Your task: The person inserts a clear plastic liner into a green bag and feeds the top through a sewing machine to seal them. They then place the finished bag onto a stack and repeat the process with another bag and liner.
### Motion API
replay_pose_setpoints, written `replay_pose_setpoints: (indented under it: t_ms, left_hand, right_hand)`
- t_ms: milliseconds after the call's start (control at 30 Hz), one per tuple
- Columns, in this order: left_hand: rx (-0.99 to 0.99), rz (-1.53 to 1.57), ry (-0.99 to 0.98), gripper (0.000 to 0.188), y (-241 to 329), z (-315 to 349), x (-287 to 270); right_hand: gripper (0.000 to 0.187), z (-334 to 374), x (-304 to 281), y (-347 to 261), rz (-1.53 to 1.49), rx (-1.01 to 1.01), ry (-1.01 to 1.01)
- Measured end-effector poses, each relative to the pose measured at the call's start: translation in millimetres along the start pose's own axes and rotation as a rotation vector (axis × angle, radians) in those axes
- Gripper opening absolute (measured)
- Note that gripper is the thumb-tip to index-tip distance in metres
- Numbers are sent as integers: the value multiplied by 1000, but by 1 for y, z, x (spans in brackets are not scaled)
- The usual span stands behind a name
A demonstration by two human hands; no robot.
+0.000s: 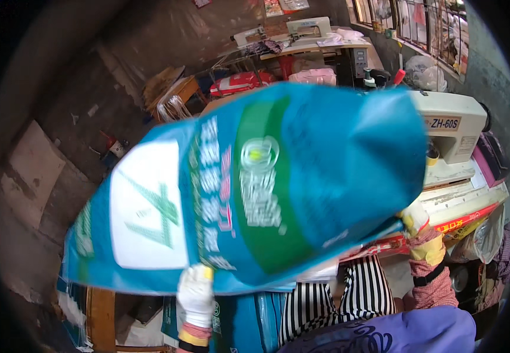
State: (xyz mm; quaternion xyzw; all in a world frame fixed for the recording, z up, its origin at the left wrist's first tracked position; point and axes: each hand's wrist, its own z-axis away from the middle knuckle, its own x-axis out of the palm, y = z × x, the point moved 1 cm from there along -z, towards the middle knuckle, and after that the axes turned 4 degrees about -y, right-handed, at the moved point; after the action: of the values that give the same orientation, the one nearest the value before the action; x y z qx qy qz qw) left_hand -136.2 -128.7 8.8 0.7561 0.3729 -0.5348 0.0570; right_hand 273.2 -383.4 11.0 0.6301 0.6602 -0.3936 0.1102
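A large blue sack (337, 176), blurred by motion, spreads across the middle of the view. It has a green band and a white printed panel, and its right end bulges. My left hand (196, 296), in a white glove, grips the sack's near edge left of the middle, its thumb on the printed side. At the near right corner my right hand (415, 219), gloved in white and yellow, is closed on the same edge. The sack's underside hides part of the fingers on both hands.
A cream sewing machine (457, 120) stands on a table at the right, partly behind the sack. More blue sacks (237, 320) lie below, beside my striped trousers. Farther back are another sewing table (313, 47), a wooden stool (181, 91) and red bundles (240, 82).
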Motion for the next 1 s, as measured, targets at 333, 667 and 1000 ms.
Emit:
replay_pose_setpoints:
  t_ms: [333,667,1000]
  left_hand:
    - [-152,-74,-23,19,-137,31,32]
    - [-174,126,-562,19,-181,-86,-33]
    - [151,713,-786,67,-26,-238,50]
  right_hand:
    - [15,5,28,-104,-1080,-275,-892]
    - [29,-96,63,-86,-402,30,-511]
    - [14,-76,44,-28,-224,117,15]
